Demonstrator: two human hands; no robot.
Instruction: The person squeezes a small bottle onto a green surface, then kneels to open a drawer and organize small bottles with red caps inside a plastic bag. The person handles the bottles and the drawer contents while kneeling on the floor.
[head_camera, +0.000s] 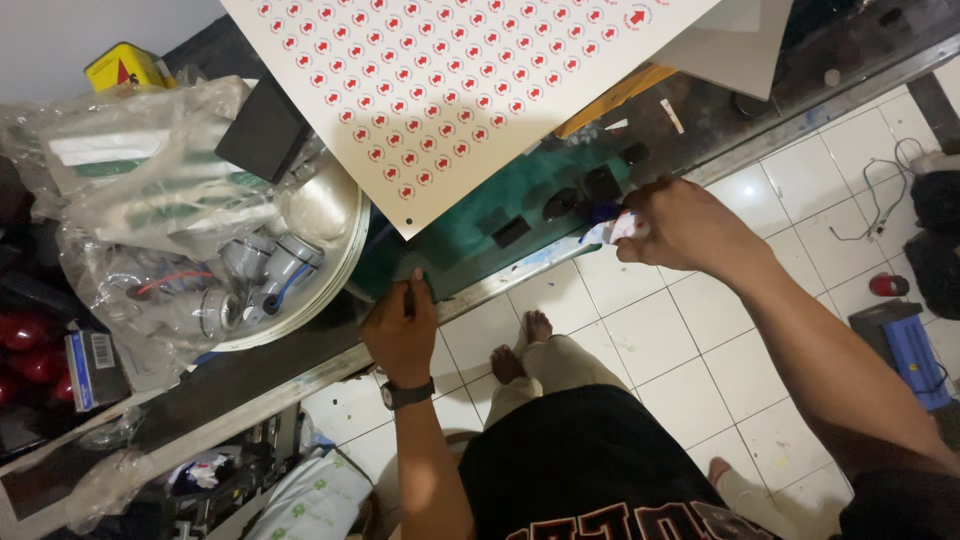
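Lying flat on a dark workbench (250, 375): green board (480, 215), matte, with square and round black cut-outs. Overlapping it: white sheet (450, 80) printed with rows of round red stickers. Left hand (402, 325), wristwatch (406, 393) on wrist, fingers curled shut over the board's near edge. Right hand (680, 225), arm extended, fingers pinched on a small blue-and-white object (612, 225) at the board's right end. Left of board: round white basin (335, 260) holding grey pipe fittings (265, 265).
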